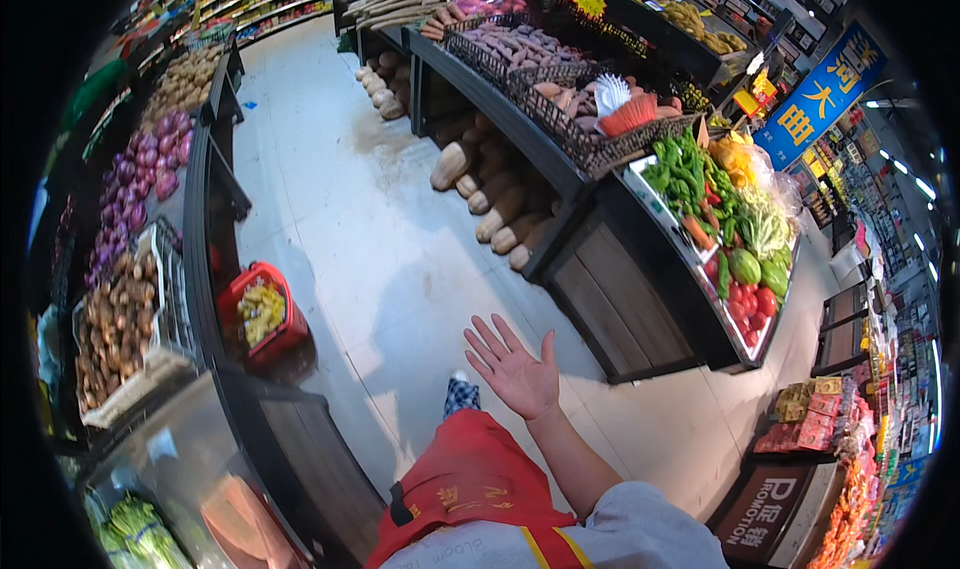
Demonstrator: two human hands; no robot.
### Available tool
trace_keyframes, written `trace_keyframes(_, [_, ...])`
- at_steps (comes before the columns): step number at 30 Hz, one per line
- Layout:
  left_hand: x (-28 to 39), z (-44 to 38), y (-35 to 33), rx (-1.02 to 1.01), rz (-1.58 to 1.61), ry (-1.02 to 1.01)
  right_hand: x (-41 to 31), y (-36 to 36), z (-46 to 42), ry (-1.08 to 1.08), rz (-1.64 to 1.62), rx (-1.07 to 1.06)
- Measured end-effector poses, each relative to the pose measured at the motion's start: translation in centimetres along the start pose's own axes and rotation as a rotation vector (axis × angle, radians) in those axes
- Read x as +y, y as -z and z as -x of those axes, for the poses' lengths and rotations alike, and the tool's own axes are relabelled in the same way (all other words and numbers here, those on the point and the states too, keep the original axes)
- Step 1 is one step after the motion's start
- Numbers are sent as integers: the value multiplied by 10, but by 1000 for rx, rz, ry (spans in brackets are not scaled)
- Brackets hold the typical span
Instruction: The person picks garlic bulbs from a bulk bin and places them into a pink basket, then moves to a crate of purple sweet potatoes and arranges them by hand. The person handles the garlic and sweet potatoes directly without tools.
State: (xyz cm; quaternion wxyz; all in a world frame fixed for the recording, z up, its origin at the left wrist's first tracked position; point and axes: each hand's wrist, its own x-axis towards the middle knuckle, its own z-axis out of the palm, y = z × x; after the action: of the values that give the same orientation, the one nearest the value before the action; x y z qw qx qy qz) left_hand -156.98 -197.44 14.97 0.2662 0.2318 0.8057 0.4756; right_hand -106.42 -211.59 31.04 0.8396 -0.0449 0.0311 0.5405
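My right hand [519,372] is held out in front of me, palm up, with its fingers spread and nothing in it. Below it are the pale tiled floor [360,216], my red apron [480,464] and a checked trouser leg [460,398] ending in a light shoe. Nearest to the hand, at its right, stands the wood-panelled end of a dark produce stand [622,306]. On top of that end lie green peppers [679,171], tomatoes [750,310] and round green vegetables [745,266]. My left hand is out of view.
A red basket [292,321] holding yellowish produce stands on the floor by the left stand. That stand bears red onions [135,186] and a white crate [169,299] of brown root vegetables. Squashes [491,220] lie under the right stand, below sweet potatoes [570,103]. Packaged goods [814,415] sit at lower right.
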Motion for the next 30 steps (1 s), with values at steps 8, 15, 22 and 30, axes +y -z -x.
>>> trace_keyframes(8, [67,28,-150,-16,-146,9,-94,-18,-192,-84,52,-44])
trace_keyframes(15, [100,19,-224,50,-319,39,-116,-16,-334,-127,37,129])
trace_keyframes(22, [129,-42,-340,67,-514,-189,-114,19,-453,-139,121,216])
trace_keyframes(30, [353,0,-734,-939,1,-489,-163,-30,-539,160,380,234])
